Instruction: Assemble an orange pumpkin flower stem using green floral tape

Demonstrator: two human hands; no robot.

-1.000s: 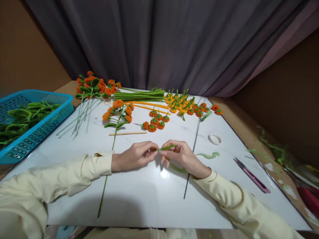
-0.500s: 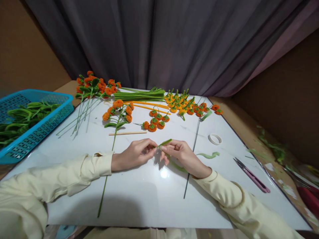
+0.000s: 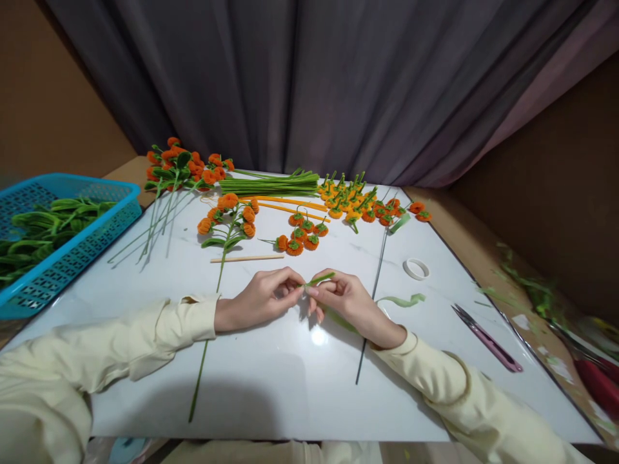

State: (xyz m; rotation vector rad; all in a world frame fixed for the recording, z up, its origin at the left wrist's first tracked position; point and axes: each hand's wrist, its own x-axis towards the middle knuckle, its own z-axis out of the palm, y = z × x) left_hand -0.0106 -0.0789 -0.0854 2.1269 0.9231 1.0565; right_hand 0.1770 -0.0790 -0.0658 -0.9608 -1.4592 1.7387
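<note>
In front of me, above the middle of the table, my left hand [image 3: 268,296] pinches one end of a small green fuzzy leaf [image 3: 322,278]. Its thumb and forefinger almost touch the fingertips of my right hand [image 3: 345,301], which is closed at the same spot. A pale green strip of floral tape [image 3: 403,301] trails out beneath the right hand and curls on the tabletop. The fingertips hide the exact join between leaf and tape. Left of my hands lies an orange-flowered stem [image 3: 227,238], partly under my left wrist.
Several loose orange flowers [image 3: 296,235] and a wooden stick [image 3: 246,258] lie beyond my hands. Green pipe cleaners [image 3: 271,185] and yellow flowers [image 3: 348,196] are at the back. A blue basket [image 3: 62,258] of leaves stands left; a tape roll [image 3: 416,269] and thread snips [image 3: 488,338] lie right.
My right fingers have shifted slightly at the join, and the green leaf now points out flatter to the right. Both hands otherwise stay in place.
</note>
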